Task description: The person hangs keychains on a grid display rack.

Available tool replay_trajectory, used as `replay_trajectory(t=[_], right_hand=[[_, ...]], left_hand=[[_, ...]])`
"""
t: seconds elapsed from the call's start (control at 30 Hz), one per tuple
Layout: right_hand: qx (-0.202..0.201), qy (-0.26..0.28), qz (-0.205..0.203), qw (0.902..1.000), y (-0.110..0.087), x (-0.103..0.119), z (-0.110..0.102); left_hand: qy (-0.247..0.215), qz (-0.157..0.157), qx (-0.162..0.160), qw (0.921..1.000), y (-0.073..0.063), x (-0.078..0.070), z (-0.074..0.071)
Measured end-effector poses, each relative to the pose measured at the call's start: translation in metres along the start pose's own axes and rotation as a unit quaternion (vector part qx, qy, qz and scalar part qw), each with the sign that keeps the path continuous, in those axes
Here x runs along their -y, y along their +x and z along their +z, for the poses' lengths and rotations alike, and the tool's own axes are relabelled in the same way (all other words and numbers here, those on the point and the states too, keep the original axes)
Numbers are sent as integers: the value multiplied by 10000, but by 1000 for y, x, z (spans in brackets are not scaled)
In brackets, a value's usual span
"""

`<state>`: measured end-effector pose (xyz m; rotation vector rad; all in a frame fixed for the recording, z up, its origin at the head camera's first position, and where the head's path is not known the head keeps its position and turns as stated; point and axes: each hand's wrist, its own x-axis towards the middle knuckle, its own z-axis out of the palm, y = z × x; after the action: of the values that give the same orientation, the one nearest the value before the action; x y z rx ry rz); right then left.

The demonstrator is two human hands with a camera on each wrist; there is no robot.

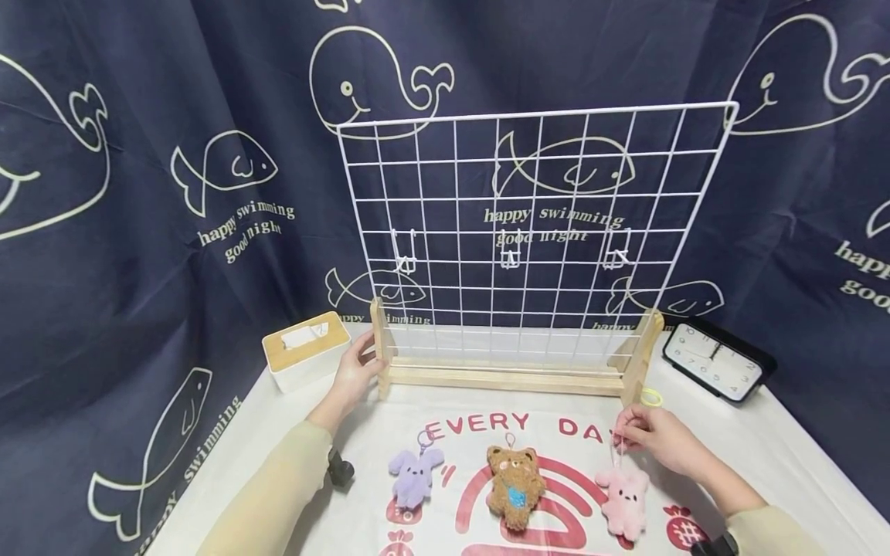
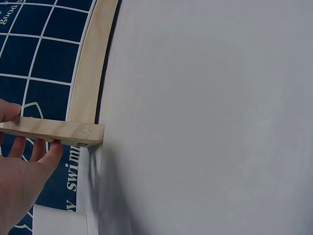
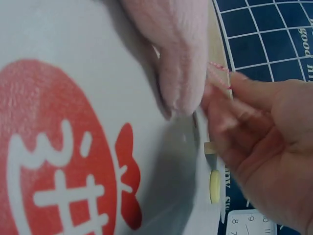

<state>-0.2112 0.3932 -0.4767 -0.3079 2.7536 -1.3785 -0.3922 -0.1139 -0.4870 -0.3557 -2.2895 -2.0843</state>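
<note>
My left hand [image 1: 354, 373] grips the left wooden stand [image 1: 380, 340] of a white wire grid rack [image 1: 542, 177]. The left wrist view has the thumb on one side of the wooden foot [image 2: 54, 129] and the fingertips on the other. Between thumb and fingers, my right hand [image 1: 657, 435] pinches the cord loop of a pink plush bunny keychain [image 1: 624, 498]. Up close in the right wrist view, the pink plush [image 3: 183, 54] dangles beside those fingers. A brown bear plush [image 1: 514, 486] and a purple bunny plush [image 1: 413, 477] lie on the table left of it.
Three white hooks, among them the middle hook [image 1: 511, 256], hang on the grid. A tissue box [image 1: 306, 347] stands at the left and a black-framed clock [image 1: 716, 359] at the right. Near the right stand lies a yellow ring [image 1: 651, 398]. Red print marks the white tablecloth [image 1: 334, 510].
</note>
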Motion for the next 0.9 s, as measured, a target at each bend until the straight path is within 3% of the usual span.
replay_trajectory(t=[0.1,0.23,0.57,0.9], right_hand=[[-111,276,-359,9989,0,-1,0],[-425,158,-639,9969,-2,-1,-1],[-760,514,-896,9917,-7,22,-12],[-823,430,-1248,9878,-2,43,-28]], left_hand=[[-19,28,23,10000,1,0,0],[16,51,47,10000,2,0,0],[41,89,69,9999,-2,-2,0],[104,121,-29,9999,0,0,0]])
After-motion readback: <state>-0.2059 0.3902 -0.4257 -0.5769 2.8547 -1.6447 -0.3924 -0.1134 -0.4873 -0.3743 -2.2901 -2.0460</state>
